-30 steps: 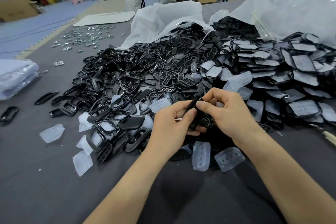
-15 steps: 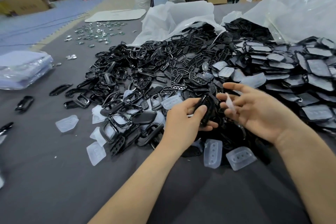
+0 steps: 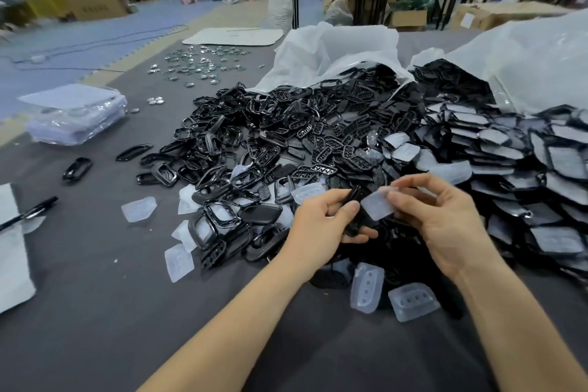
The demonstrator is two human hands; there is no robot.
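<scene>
My left hand (image 3: 321,226) grips a black plastic shell (image 3: 353,212) edge-on, thumb on its near side. Beside it my right hand (image 3: 445,219) pinches a translucent rubber button pad (image 3: 378,205) between thumb and fingertips, the pad almost touching the shell. Both hands hover just above a big heap of black plastic frames and shells (image 3: 286,140) spread over the dark grey table (image 3: 95,312). Two more translucent pads (image 3: 366,291) lie right below my hands.
To the right lie stacked black pieces backed with translucent pads (image 3: 509,149). Opened white plastic bags (image 3: 334,51) sit behind the heap. Small shiny metal parts (image 3: 197,65) are scattered at the far left. A wrapped stack (image 3: 74,113) and a pen (image 3: 30,212) lie on the left.
My right hand let go of the black shell, opened, and now pinches a translucent pad close to the shell. My left hand kept its grip. The view tilted upward.
</scene>
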